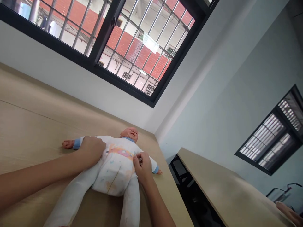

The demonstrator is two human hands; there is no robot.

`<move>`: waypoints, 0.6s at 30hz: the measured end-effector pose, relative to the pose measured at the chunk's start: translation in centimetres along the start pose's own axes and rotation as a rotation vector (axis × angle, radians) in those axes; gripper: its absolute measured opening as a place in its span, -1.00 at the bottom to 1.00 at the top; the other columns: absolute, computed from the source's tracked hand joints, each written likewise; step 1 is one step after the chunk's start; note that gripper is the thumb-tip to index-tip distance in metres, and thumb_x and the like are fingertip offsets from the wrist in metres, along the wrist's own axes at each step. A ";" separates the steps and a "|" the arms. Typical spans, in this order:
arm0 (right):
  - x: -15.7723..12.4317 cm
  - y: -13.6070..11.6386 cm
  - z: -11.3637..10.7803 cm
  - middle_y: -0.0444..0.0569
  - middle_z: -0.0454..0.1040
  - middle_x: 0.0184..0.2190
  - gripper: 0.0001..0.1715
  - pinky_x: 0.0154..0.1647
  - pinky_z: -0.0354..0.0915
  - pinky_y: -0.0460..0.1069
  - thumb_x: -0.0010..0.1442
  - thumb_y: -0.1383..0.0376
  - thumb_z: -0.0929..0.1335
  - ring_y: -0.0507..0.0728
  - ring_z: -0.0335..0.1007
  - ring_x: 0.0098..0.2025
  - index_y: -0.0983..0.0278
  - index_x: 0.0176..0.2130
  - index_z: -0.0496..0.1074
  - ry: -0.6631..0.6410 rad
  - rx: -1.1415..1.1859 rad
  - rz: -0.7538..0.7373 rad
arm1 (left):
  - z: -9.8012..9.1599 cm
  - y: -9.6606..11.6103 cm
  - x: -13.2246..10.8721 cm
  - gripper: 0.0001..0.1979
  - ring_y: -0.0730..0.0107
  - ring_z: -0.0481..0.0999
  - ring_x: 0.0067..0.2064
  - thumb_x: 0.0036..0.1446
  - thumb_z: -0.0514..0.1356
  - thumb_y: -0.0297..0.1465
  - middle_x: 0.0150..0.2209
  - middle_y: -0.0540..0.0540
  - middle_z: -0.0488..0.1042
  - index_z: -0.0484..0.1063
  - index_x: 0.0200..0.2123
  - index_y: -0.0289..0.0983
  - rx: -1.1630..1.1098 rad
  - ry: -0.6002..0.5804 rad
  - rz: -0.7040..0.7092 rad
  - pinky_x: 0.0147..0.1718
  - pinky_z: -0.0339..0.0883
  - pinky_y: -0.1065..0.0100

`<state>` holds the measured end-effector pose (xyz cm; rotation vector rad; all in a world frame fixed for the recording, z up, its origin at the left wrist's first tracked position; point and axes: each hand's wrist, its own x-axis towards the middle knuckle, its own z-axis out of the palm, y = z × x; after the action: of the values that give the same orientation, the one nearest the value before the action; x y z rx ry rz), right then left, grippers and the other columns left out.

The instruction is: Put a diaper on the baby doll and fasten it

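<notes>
The doll [111, 164] wears white with blue cuffs, its diaper [115, 171] pastel-printed, on a tan table [35, 119].

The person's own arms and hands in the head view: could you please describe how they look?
The left forearm and right forearm are bare, with no sleeves in view. The left hand and right hand wear no gloves, and no watch, ring or bracelet shows.

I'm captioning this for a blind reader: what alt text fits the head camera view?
A baby doll in white clothes and a diaper lies face up on a wooden table below a barred window. The left hand rests on its side; the right hand pinches the diaper's waistband.
</notes>
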<state>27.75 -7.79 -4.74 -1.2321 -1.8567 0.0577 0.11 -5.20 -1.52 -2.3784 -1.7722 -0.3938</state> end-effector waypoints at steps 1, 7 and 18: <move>0.0 -0.1 0.0 0.05 0.52 -0.22 -0.76 -0.15 0.32 0.06 0.34 0.16 0.32 0.21 0.43 -0.15 0.27 -0.21 0.49 -0.009 0.035 0.001 | -0.2 -0.1 0.0 -0.78 -0.27 0.64 -0.15 0.25 0.17 -0.48 -0.23 -0.43 0.67 0.64 -0.30 -0.36 0.001 0.014 0.017 -0.20 0.38 -0.01; 0.3 -0.7 0.0 0.11 0.55 -0.05 -0.48 -0.11 0.40 0.08 0.23 0.06 0.42 0.23 0.46 -0.08 0.30 0.08 0.49 -0.050 0.295 0.195 | -0.6 1.1 0.0 -0.64 0.04 0.60 -0.11 0.42 -0.02 -0.23 -0.18 -0.21 0.62 0.54 -0.09 -0.24 -0.435 0.082 0.214 -0.11 0.35 0.15; 0.4 -6.7 -3.3 -0.03 0.62 -0.12 -0.23 -0.13 0.46 0.04 -0.08 0.09 0.64 0.20 0.56 -0.18 0.19 0.09 0.49 -0.405 1.014 0.420 | 1.5 -0.7 2.7 -0.59 0.23 0.51 -0.41 0.19 0.14 0.04 -0.39 -0.03 0.50 0.43 -0.28 -0.20 -1.217 -0.112 -0.105 -0.42 0.40 0.26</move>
<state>25.10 -12.18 0.65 -0.8538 -1.4742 1.3788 0.32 -2.09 -2.15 -2.9817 -2.0114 -1.8149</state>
